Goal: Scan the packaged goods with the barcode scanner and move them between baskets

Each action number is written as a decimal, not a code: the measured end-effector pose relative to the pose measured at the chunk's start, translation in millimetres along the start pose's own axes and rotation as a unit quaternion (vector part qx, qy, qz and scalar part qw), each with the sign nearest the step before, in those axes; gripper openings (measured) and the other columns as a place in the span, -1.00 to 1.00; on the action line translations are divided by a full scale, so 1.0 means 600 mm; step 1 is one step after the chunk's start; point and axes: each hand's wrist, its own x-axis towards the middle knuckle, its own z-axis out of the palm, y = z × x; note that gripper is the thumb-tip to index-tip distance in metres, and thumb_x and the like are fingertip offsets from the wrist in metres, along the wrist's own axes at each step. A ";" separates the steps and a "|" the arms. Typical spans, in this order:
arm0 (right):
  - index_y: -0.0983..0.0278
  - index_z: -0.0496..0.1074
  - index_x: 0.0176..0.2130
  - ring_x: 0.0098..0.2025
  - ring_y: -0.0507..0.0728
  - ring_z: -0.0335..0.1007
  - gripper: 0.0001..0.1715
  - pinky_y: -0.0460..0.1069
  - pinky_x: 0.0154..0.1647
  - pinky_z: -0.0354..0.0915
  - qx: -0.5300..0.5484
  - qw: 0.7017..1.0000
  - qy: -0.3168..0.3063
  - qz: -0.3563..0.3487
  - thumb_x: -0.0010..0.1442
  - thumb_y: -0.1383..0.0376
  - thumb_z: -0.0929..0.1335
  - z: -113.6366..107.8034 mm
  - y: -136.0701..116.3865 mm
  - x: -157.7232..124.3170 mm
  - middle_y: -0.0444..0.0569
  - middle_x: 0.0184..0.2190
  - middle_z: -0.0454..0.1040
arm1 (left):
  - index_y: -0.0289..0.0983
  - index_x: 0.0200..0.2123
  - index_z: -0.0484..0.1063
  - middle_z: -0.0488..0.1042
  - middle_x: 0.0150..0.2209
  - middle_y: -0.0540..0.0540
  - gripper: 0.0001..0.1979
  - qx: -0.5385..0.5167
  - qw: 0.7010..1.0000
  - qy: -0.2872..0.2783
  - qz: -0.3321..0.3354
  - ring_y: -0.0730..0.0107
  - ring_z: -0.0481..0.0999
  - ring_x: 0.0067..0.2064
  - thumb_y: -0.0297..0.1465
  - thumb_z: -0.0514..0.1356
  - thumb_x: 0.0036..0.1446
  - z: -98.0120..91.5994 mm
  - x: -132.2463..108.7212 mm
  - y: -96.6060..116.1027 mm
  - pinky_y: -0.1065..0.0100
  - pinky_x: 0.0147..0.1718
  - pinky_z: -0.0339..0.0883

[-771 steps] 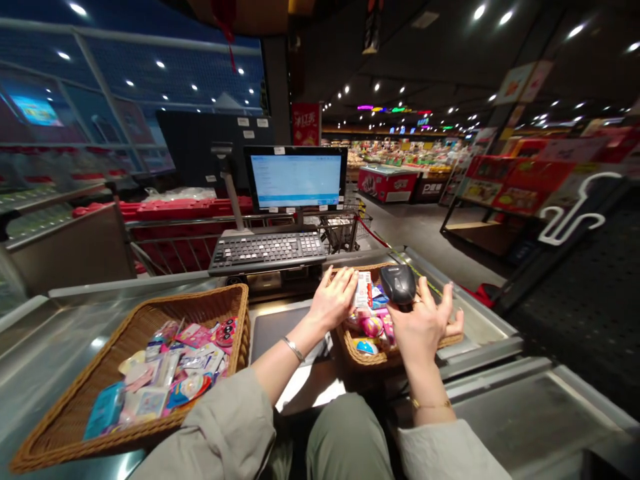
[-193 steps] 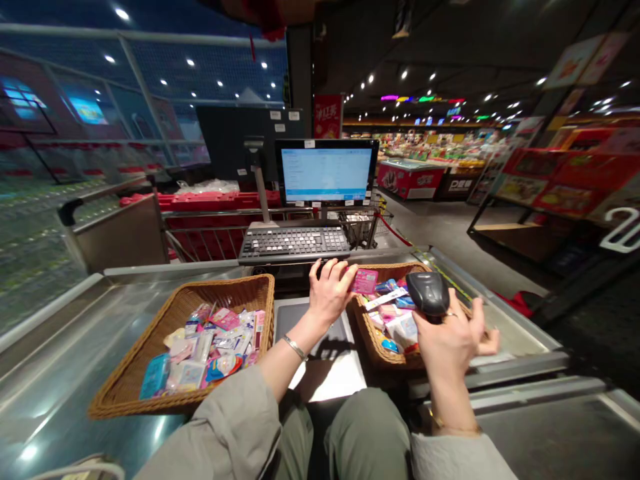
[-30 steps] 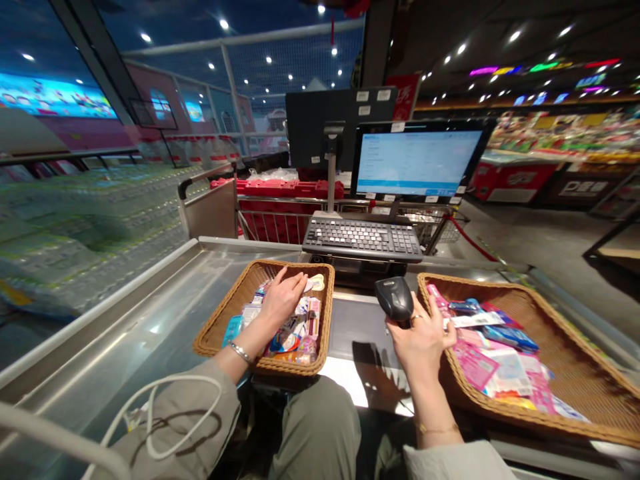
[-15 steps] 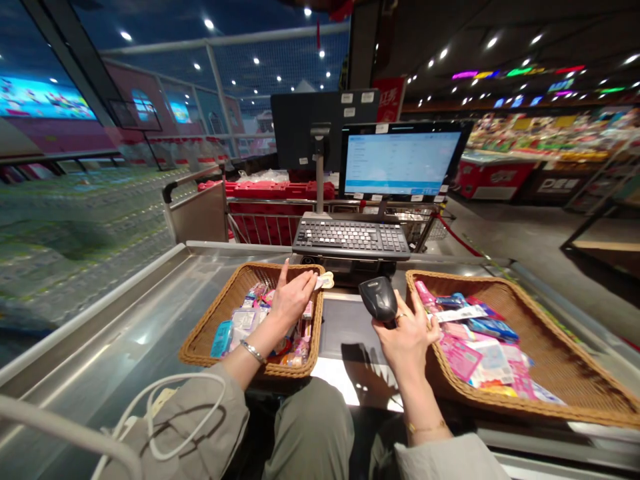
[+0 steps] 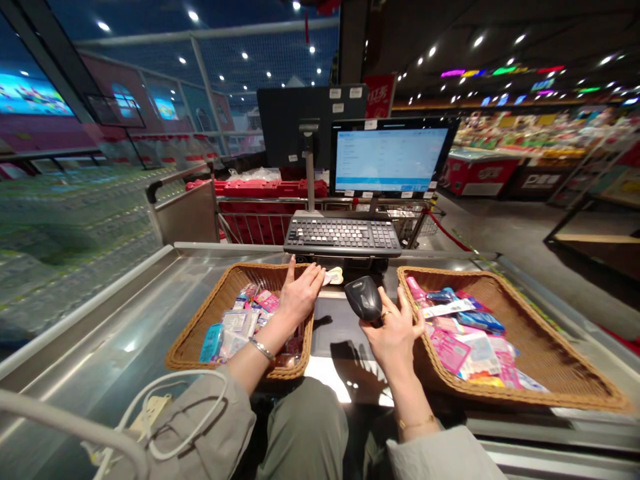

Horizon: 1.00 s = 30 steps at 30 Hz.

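Just beyond the scanner (image 5: 363, 299) sits a keyboard (image 5: 343, 236).

Rough woven wicker on the left basket (image 5: 195, 333), same coarse weave on the right basket (image 5: 540, 347), and glossy plastic film across the packets (image 5: 483, 323) inside! Smooth, softly shiny plastic on the scanner (image 5: 363, 298). Gleaming metal along the counter (image 5: 130, 340) at left, polished metal on the bracelet (image 5: 261, 349). Matt cloth at the left sleeve (image 5: 200, 433). On the small packet (image 5: 334, 275) between baskets, paper or plastic, hard to tell.

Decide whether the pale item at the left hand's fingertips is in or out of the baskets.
Out: the pale item shows between the left basket and right basket, over neither.
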 end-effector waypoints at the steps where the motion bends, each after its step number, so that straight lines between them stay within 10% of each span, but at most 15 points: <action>1: 0.16 0.54 -0.15 0.30 0.35 0.12 -0.67 0.38 0.25 -0.23 -0.003 1.000 -0.002 -0.001 0.08 0.21 0.32 -0.001 0.000 0.000 -0.01 0.06 0.52 | -0.30 0.19 0.35 0.48 0.15 -0.25 -0.62 -0.002 1.000 0.000 0.002 0.15 0.42 0.22 -0.47 -0.02 0.38 0.000 0.003 0.003 -0.15 0.39 -0.52; 30: 0.16 0.53 -0.20 0.34 0.36 0.07 -0.74 0.38 0.27 -0.26 0.014 0.999 -0.027 -0.038 0.05 0.29 0.35 -0.010 -0.002 -0.001 -0.07 0.03 0.55 | -0.28 0.17 0.37 0.48 0.15 -0.22 -0.64 -0.013 1.000 0.014 -0.001 0.14 0.43 0.21 -0.45 -0.02 0.39 0.003 0.023 0.021 -0.22 0.37 -0.51</action>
